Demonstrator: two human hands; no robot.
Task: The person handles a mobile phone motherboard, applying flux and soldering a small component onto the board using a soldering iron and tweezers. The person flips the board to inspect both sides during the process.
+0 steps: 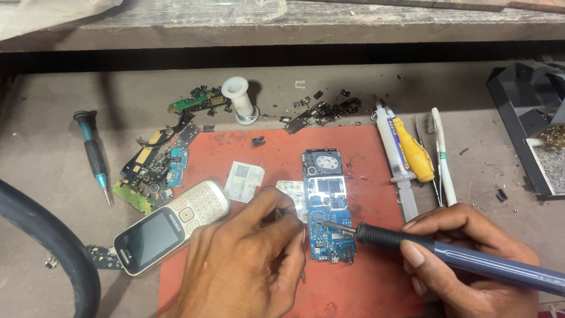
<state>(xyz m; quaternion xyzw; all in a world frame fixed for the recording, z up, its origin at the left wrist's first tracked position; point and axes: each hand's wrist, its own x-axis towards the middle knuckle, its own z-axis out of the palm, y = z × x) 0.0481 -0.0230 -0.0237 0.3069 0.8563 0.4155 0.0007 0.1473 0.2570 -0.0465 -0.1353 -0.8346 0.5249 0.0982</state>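
Observation:
A blue phone circuit board (325, 203) lies lengthwise on a red work mat (276, 153). My right hand (471, 259) grips a dark blue soldering iron (459, 254), its metal tip touching the lower half of the board. My left hand (247, 259) rests on the mat just left of the board, fingers pinched on a thin metal tool, mostly hidden, near the board's edge. A white keypad phone (170, 227) lies at the mat's left edge, beside my left wrist.
Loose phone boards and flex parts (156, 168) lie left of the mat. A white spool (240, 100), a teal screwdriver (93, 153), a syringe (395, 156), a yellow tool (415, 158) and a brush (442, 159) ring the mat. A black stand (529, 118) sits right, a black hose (53, 247) at left.

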